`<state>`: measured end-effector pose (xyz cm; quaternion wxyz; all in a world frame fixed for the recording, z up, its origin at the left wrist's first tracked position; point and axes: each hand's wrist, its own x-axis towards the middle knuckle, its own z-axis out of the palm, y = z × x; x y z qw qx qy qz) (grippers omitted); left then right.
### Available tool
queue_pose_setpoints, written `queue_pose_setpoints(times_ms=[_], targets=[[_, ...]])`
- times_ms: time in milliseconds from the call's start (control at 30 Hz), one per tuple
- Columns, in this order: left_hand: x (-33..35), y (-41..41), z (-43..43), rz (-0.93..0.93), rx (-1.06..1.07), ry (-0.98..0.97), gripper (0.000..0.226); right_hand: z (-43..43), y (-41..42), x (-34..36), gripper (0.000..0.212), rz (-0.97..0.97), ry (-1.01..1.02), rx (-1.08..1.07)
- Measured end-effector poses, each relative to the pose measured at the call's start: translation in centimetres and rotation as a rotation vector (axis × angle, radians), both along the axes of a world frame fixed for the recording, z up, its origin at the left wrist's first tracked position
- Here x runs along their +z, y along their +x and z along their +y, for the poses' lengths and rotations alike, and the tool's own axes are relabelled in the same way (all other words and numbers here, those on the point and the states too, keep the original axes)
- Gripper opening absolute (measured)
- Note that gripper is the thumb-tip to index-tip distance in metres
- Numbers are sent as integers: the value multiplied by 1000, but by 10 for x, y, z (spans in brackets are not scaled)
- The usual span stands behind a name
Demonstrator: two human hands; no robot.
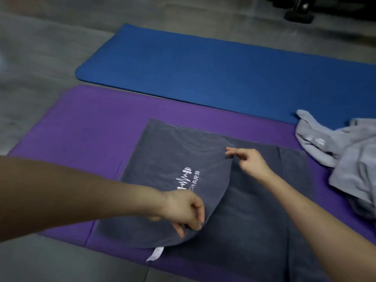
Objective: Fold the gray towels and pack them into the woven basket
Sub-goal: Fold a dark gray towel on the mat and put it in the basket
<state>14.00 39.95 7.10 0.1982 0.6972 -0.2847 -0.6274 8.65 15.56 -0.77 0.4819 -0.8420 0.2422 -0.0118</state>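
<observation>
Below, gray floor [40, 47], purple mat [91, 123] beside blue mat [203, 64], left hand [187, 210], right hand [251, 164], each grip pinching gray towel [254, 220]

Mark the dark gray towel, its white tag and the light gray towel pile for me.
dark gray towel [254, 210], head view, flat lower layer.
white tag [155, 253], head view, middle of the strip.
light gray towel pile [354, 159], head view, crumpled middle.

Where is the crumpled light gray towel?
Head view, far right: the light towel lies crumpled on the purple mat, its tip reaching the blue mat, right of the dark towel.
</observation>
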Motion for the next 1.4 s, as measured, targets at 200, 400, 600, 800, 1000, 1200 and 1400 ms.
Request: queue_pose_setpoints(times_ms=[200, 400, 600, 800, 1000, 1200, 1400], targets=[[-20, 12, -37, -283, -388, 93, 8, -5, -33, -43, 54, 133, 56, -166], [-35, 72, -84, -855, -527, 41, 25, 38, -77, -57, 19, 140, 214, -488], [-89, 95, -164, -1139, -380, -263, 29, 88, -121, -47, 20, 444, 219, -414], [-120, 88, -198, -1253, -597, -189, 45, 135, -107, -41, 48, 605, -65, -304], [-118, 95, -210, -1223, -499, -208, 26, 137, -103, -34, 22, 620, -49, -258], [-58, 121, -208, -868, -527, -219, 19, 119, -117, -15, 25, 423, 446, -174], [40, 135, -214, -840, -531, -213, 17, 95, -141, 36, 30, 244, 904, -207]])
